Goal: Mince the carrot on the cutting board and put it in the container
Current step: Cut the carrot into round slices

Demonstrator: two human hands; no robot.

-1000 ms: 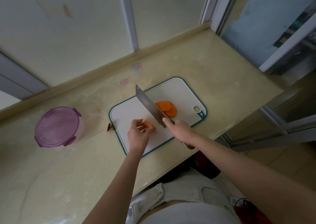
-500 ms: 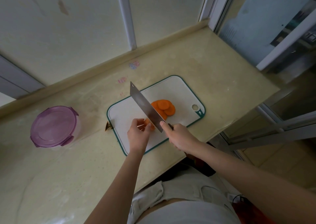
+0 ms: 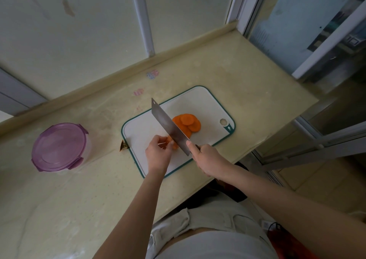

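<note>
A white cutting board with a teal rim lies on the counter. On it, several orange carrot slices overlap in a pile to the right of a cleaver. My right hand grips the cleaver's handle, blade angled across the board. My left hand holds a small carrot piece against the blade's left side, fingers curled on it. A round container with a purple lid closed on it stands at the left of the counter.
The beige counter ends in a front edge just below the board and a right edge near a glass door frame. A small brown scrap lies by the board's left corner. A wall runs along the back.
The cleaver blade has come down closer to the carrot piece at my left hand. The slice pile and container have stayed put; the camera has shifted a little.
</note>
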